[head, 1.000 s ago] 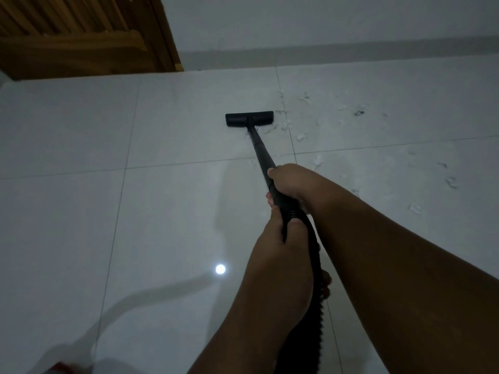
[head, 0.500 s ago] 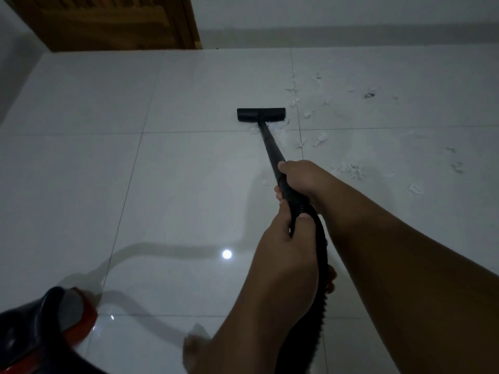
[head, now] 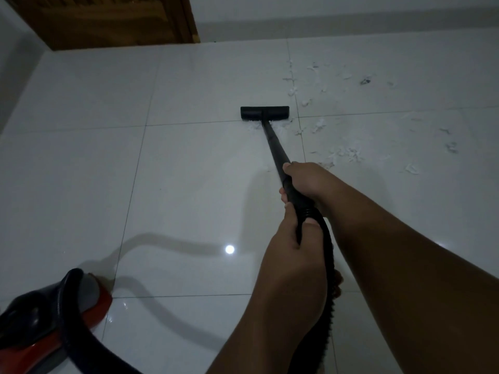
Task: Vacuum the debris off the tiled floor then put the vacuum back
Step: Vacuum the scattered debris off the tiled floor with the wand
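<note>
Both my hands are wrapped around the wand — right hand forward on the tube, left hand behind it, fingers curled shut where the hose joins. Its long axis runs away from me to the floor head. Most debris lies right of that line, on my right hand's side.

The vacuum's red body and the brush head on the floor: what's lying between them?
In the head view, only bare glossy tile separates the red body from the brush head, apart from a light's reflection. The white scraps lie to the right.
</note>
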